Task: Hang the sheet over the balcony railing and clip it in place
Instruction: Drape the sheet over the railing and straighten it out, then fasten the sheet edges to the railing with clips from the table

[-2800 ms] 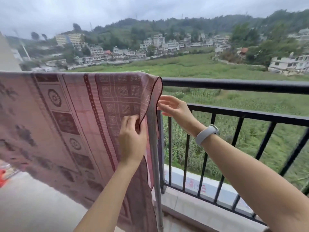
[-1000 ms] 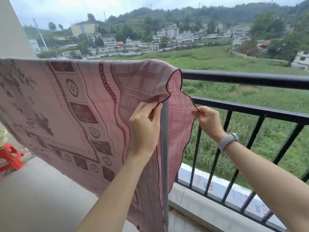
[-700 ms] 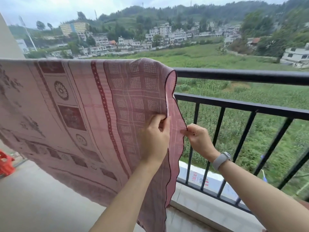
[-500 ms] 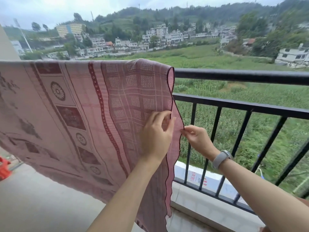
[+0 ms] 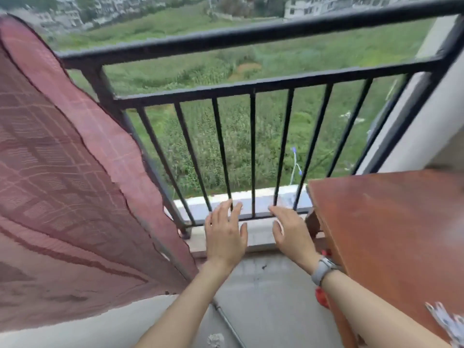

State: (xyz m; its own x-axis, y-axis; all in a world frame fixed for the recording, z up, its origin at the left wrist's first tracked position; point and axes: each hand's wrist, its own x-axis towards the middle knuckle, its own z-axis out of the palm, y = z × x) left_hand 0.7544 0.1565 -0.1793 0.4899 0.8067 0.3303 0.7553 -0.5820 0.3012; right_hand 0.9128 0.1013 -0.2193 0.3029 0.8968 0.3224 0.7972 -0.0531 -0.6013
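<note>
Because both hands are empty and off the cloth, the coming move, as I judge it, turns on where the clips lie from the fingers. Nearest the camera, behind and to the right of the right hand (image 5: 293, 237), a blurred pale cluster (image 5: 449, 322) sits on the near end of the red-brown tabletop (image 5: 386, 237); it may be clothes clips, though it is too smeared to say for sure. It lies back along the right forearm, well apart from the fingertips, and the right hand is plainly the nearer of the two. The left hand (image 5: 226, 234) has its fingers (image 5: 221, 212) straight and slightly spread, holding nothing; the right hand's fingers are likewise relaxed and loosely spread, with a pale watch (image 5: 322, 270) on its wrist. Both point forward toward the foot of the black balcony railing (image 5: 251, 36), the fingertips near its lower bars, though I cannot tell if they touch. The pink patterned sheet (image 5: 57, 172) lies to the left of the left hand's fingers, draped over the rail, its free edge running up and away from beside that wrist toward the top rail. No clip shows on it. Beyond the bars lies a green field.
</note>
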